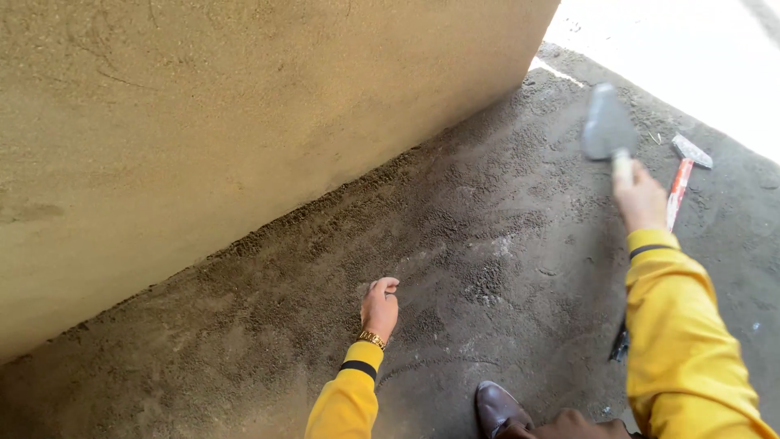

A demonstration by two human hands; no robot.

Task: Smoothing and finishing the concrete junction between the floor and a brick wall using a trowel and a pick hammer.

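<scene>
Two hands: left hand (379, 307), right hand (639, 195). One trowel (606, 128), one hammer (681, 175) far right, one brown shoe (501, 409) near, one plastered wall (227, 122) left.

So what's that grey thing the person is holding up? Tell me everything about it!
It is a trowel with a flat grey blade, rounded at the far end and dusty, as if coated in cement. A short pale handle sticks out below it. The right hand grips that handle, holding the trowel in the air above the sandy ground, blade pointing away from the person.
</scene>
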